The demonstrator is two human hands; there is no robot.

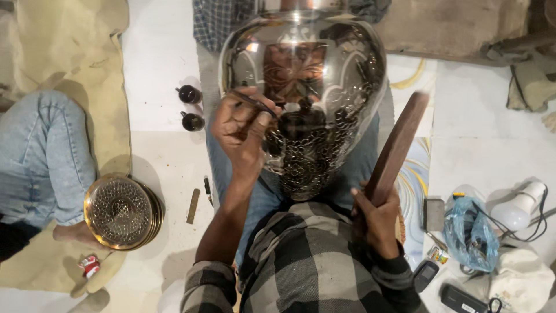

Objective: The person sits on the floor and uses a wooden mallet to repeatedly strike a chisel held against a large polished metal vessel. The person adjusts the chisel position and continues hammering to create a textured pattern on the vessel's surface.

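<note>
A thin punch (255, 104) is pinched in the fingers of the left hand (240, 130), which is closed on it; its tip is set against the wall of the pot (304, 98). The punch is laid slantwise, its long axis running from upper left down to lower right, tip toward the pot's middle. The right hand (376, 223) is clamped on the lower end of a dark wooden stick (397, 150), which is held raised and blurred, its long axis rising from the hand toward the upper right, clear of the pot.

The pot is rested on the lap, above the jeans (255, 197), between the two hands. Its long axis is directed away from the wearer, the rounded base nearest the body and the neck at the top edge of the view. The lower part of the wall, nearest the body, is covered with a dense scale-like pattern; the upper part is left smooth and mirror-bright, apart from a flower motif. The work is judged to be roughly half done, with the band above the punch tip left to be filled.

On the floor (162, 75), two small dark bottles (190, 107) are seen to the left, a stack of patterned brass dishes (119, 211) beside another person's knee (43, 156), and a blue bag (470, 232) and white lamp (521, 206) to the right.
</note>
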